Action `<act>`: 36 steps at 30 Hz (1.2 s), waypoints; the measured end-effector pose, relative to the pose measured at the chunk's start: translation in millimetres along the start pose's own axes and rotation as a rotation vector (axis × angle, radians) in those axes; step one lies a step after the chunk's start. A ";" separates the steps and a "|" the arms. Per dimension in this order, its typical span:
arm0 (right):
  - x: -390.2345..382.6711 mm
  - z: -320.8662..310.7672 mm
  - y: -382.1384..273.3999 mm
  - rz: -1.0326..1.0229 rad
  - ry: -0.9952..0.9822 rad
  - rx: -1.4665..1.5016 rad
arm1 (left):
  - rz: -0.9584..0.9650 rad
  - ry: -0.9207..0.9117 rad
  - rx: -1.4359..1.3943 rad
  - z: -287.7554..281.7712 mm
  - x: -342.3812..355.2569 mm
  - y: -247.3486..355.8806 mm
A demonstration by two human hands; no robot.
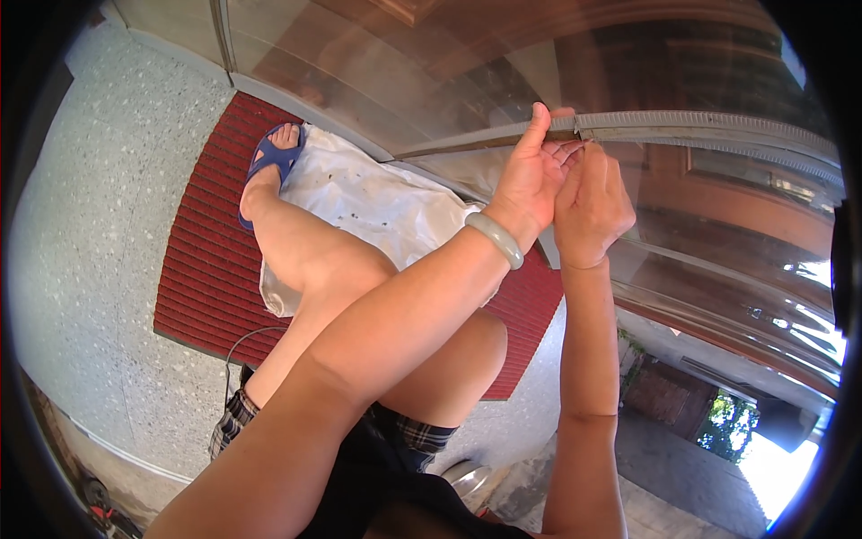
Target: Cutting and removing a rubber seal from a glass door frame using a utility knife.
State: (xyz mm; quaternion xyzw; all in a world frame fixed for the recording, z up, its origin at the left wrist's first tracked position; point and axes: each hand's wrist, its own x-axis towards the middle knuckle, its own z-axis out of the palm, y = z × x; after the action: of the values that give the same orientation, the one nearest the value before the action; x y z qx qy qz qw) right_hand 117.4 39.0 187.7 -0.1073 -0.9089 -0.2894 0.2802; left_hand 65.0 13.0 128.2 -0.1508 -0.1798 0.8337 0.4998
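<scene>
A grey ribbed strip [709, 126] runs along a clear, reflective sheet or pane [467, 81] in front of brown door panels. To its left the line continues as a thin brownish edge [458, 144]. My left hand [528, 175], with a pale bangle [495, 240] at the wrist, is palm up beside the strip's left end. Its thumb points up and its fingers reach toward the edge. Close against it, my right hand [594, 207] is closed, fingertips pinched together just below the strip's end. Whatever lies between those fingertips is hidden.
A red ribbed mat [202, 260] lies on the speckled floor [90, 198], with a white sheet [359, 193] dotted with small dark bits on it. My foot in a blue sandal [285, 154] rests at the mat's far end. A thin dark cable [247, 337] curves near my leg.
</scene>
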 end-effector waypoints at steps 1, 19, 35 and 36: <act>0.0 -1.3 0.0 -0.002 -0.021 0.018 | 0.005 0.023 0.010 0.4 -0.6 0.8; -0.8 -7.3 6.3 0.064 0.039 -0.053 | 0.014 0.045 0.036 -1.9 1.8 -0.9; 10.8 -19.5 23.8 0.109 0.081 0.046 | -0.012 0.046 0.030 -3.7 1.7 -0.8; 8.1 -18.7 21.9 0.094 0.049 0.068 | -0.009 0.061 0.033 -3.7 0.8 -0.2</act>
State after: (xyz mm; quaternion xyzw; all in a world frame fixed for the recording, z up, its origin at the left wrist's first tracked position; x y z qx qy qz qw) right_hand 126.9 46.1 215.1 -0.1333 -0.9050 -0.2474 0.3193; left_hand 66.5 14.4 124.9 -0.1670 -0.1515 0.8294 0.5111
